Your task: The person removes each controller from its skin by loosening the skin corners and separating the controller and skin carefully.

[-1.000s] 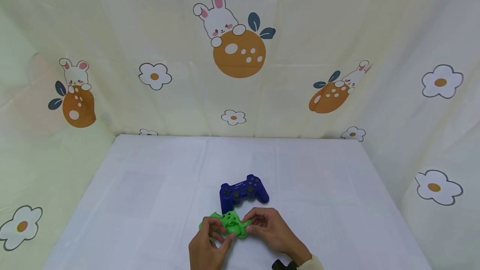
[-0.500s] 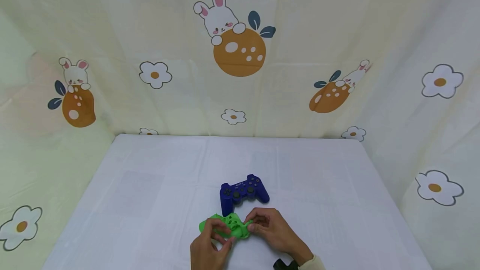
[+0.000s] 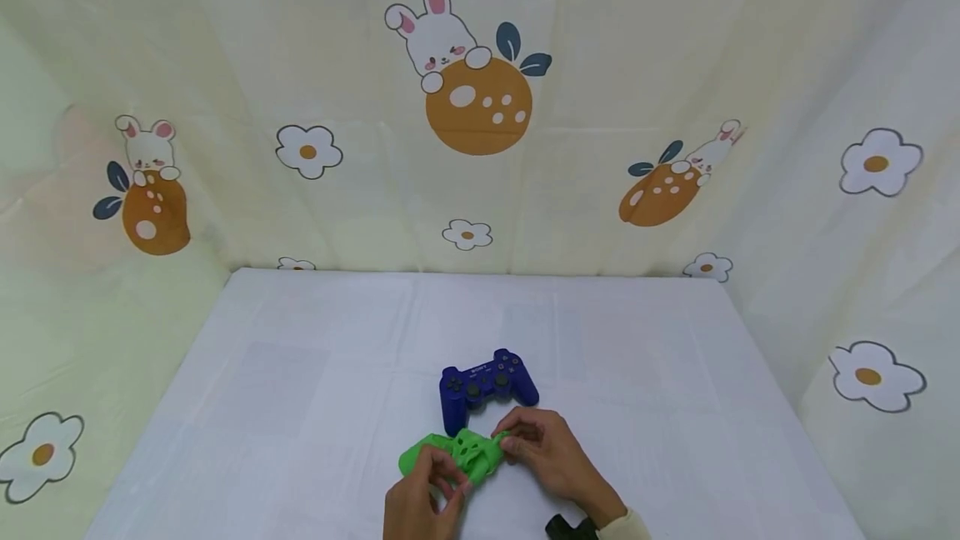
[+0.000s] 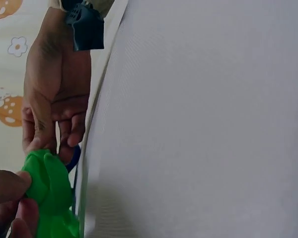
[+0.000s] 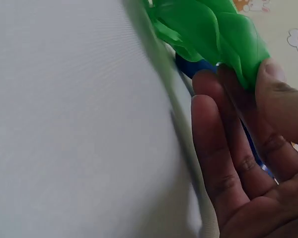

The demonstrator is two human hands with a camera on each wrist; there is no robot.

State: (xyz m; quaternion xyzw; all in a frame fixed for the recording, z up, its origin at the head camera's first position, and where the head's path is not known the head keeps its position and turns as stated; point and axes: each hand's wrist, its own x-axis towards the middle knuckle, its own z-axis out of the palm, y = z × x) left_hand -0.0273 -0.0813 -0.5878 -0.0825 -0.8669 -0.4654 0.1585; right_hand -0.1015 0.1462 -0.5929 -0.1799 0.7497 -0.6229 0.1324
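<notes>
A soft green silicone controller cover (image 3: 474, 450), with small holes in it, is stretched between both hands just in front of the blue game controller (image 3: 491, 383). My left hand (image 3: 429, 497) pinches its near side with thumb and fingers. On the other end, my right hand (image 3: 546, 452) pinches a twisted corner between thumb and index finger. In the right wrist view the green cover (image 5: 208, 29) looks folded and crumpled, and the remaining fingers extend below it. The blue controller lies on the table, its left grip close to the cover.
A white cloth-covered table (image 3: 322, 373) spreads around the hands. A patterned curtain (image 3: 360, 190) with rabbits and flowers surrounds its back and sides. A dark device (image 3: 570, 528) is worn at the right wrist.
The cover has been turned and pulled out a little longer, and more of its left end shows. My right hand has risen slightly; the controller has stayed in place.
</notes>
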